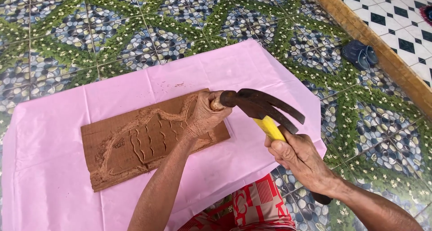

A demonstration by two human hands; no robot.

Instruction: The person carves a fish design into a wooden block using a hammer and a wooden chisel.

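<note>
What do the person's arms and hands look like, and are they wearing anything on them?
Both forearms are bare, with no sleeves in view. The left hand and right hand wear no gloves; no rings, watch or bracelets show. The fingers look lean and creased.

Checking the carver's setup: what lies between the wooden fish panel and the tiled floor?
In the head view, a pink cloth lies spread under the carved wooden panel, separating it from the patterned floor tiles.

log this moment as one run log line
left hand: grips chisel on carved fish board | right hand: holds claw hammer, head at chisel top | pink cloth underneath
</note>
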